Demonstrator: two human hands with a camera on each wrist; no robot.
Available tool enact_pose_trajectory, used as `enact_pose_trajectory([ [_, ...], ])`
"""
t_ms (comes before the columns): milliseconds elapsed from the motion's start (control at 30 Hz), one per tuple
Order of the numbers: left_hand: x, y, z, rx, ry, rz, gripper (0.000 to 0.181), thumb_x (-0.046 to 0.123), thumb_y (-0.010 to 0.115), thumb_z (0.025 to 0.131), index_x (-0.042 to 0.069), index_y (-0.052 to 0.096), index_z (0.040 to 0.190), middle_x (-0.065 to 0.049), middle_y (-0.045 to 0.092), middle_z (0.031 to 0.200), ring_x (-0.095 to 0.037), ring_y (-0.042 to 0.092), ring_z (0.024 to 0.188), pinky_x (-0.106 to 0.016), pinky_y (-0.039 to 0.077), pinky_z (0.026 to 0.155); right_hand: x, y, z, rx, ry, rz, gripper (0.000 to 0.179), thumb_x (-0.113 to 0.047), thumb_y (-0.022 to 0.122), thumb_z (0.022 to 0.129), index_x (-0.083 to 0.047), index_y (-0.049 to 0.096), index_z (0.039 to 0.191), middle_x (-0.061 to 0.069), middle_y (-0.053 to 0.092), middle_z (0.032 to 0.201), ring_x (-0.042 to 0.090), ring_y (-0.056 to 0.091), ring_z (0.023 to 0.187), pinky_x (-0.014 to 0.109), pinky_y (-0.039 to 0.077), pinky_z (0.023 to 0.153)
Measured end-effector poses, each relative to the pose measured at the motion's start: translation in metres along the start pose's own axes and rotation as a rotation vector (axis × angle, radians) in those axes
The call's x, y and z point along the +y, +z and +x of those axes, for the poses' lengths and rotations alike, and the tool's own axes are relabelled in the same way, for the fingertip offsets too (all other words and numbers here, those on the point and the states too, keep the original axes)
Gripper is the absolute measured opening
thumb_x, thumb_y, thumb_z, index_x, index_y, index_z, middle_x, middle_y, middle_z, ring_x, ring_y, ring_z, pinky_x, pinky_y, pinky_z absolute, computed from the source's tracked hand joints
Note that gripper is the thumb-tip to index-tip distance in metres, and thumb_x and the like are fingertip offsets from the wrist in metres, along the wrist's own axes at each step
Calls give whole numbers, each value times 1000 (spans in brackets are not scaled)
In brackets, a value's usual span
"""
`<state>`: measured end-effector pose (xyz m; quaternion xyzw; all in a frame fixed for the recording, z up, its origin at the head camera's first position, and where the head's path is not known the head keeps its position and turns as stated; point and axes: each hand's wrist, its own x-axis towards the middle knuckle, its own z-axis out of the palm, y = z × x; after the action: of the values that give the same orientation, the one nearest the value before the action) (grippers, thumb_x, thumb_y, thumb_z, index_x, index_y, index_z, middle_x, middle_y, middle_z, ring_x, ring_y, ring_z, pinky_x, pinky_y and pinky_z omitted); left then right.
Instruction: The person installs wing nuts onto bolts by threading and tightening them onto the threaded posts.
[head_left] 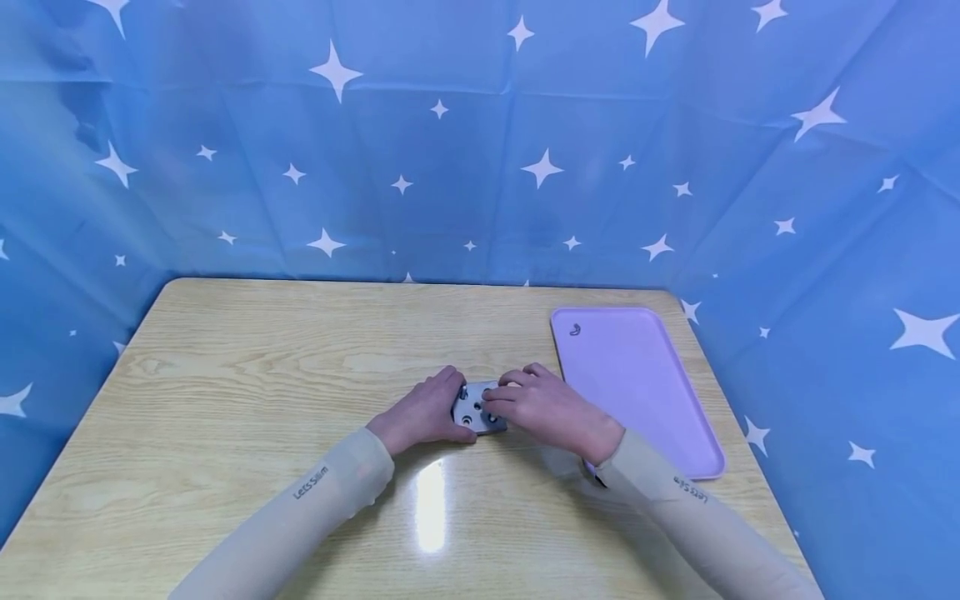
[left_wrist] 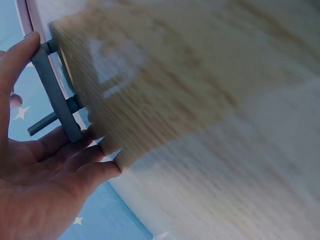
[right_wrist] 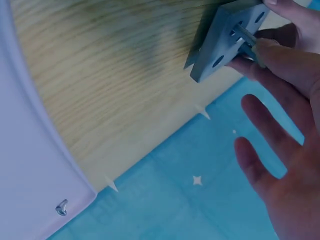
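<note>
A grey metal plate (head_left: 467, 408) with several round holes is held just above the middle of the table. My left hand (head_left: 430, 410) grips it by opposite edges, thumb on the near side and fingers on the far side. In the left wrist view the plate (left_wrist: 54, 92) shows edge-on, with bolt heads under it and a threaded bolt shank (left_wrist: 43, 123) standing out of its upper face. My right hand (head_left: 551, 408) is over the plate's right part. Its fingertips pinch a bolt shank (right_wrist: 244, 34) sticking out of a hole in the right wrist view; other fingers are spread.
A purple tray (head_left: 637, 375) lies on the right of the wooden table (head_left: 300, 333). One small curved metal piece (head_left: 575, 330) rests in the tray's far left corner. Blue cloth with white stars (head_left: 450, 167) hangs behind the table and along its sides.
</note>
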<state>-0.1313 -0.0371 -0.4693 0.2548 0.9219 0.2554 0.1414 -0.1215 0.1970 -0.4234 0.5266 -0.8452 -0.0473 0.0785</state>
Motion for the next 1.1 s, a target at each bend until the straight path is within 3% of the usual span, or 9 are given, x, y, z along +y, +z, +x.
enact_pose_trajectory([
  [333,1,1,1,-3,-15,-21,71,43,91,76,4,56,124,-3,53,111,-18,51,87,-34,45,77,-4,11,0,97,17,-32,15,-13,81,85,-23,77,95,-8,74,103,18,64,98,41,50,86],
  [533,1,0,0,12,-2,-15,69,43,92,75,5,56,120,-3,51,108,-19,50,84,-34,44,74,-8,13,5,75,83,-40,5,-22,80,91,-19,75,90,-6,72,90,17,62,88,37,48,78],
  [800,1,0,-1,34,17,-14,67,42,92,74,4,56,116,-3,52,107,-18,50,83,-35,44,74,-13,14,13,36,235,20,22,-28,78,93,-13,70,79,-2,66,74,18,55,68,35,43,64],
  [1100,0,1,-1,29,16,-8,70,43,91,75,3,56,120,-4,53,110,-18,50,86,-36,46,76,-23,19,18,111,373,69,38,-20,78,87,-14,51,62,-2,52,55,17,45,47,34,38,46],
])
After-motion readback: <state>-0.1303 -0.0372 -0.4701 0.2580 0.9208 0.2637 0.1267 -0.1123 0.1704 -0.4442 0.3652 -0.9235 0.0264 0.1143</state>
